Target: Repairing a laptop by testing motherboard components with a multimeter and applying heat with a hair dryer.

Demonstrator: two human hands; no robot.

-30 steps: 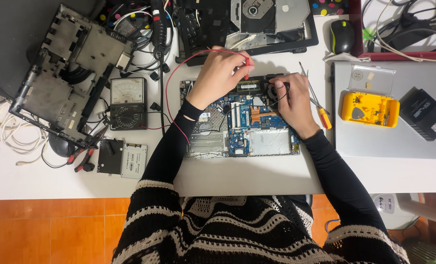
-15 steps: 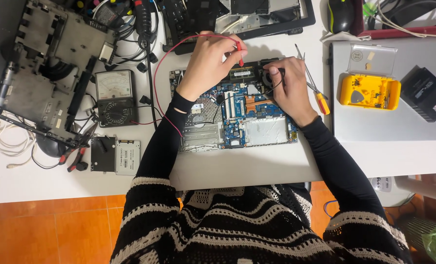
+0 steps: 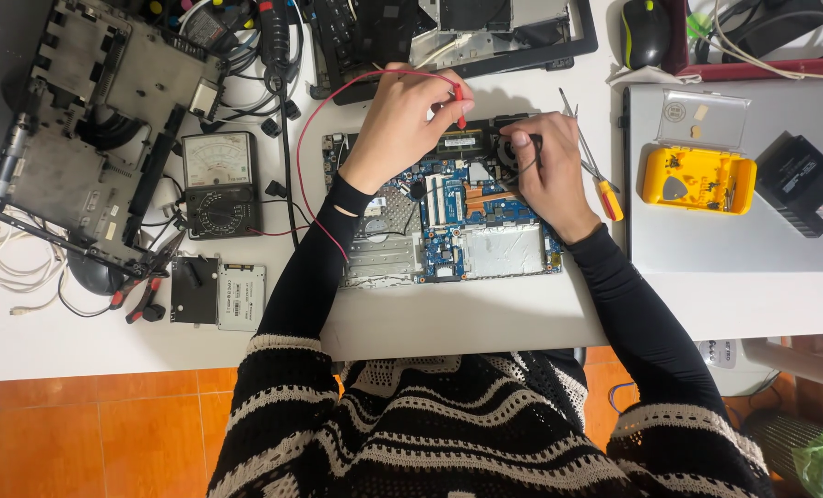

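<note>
the blue laptop motherboard [image 3: 458,217] lies bare in its open base at the table's centre, just ahead of the person. the left hand [image 3: 402,115], at 11 o'clock over the board, is curled tight, pinching a red probe [image 3: 459,103] whose tip points down at the board's upper edge; its red lead [image 3: 315,138] loops away toward 9 o'clock, where an analog multimeter [image 3: 220,184] sits. the right hand [image 3: 545,171], at 2 o'clock, is closed around a black probe [image 3: 527,143], tip pressed near the fan corner. an orange-handled screwdriver [image 3: 601,184] lies just beside that hand. at 3 o'clock a yellow bit case [image 3: 697,180] stands open on a closed grey laptop [image 3: 734,244], clear lid flipped up, small bits and a pick inside. compared with half a second earlier, both hands keep the same spots; only the view has shifted slightly.
</note>
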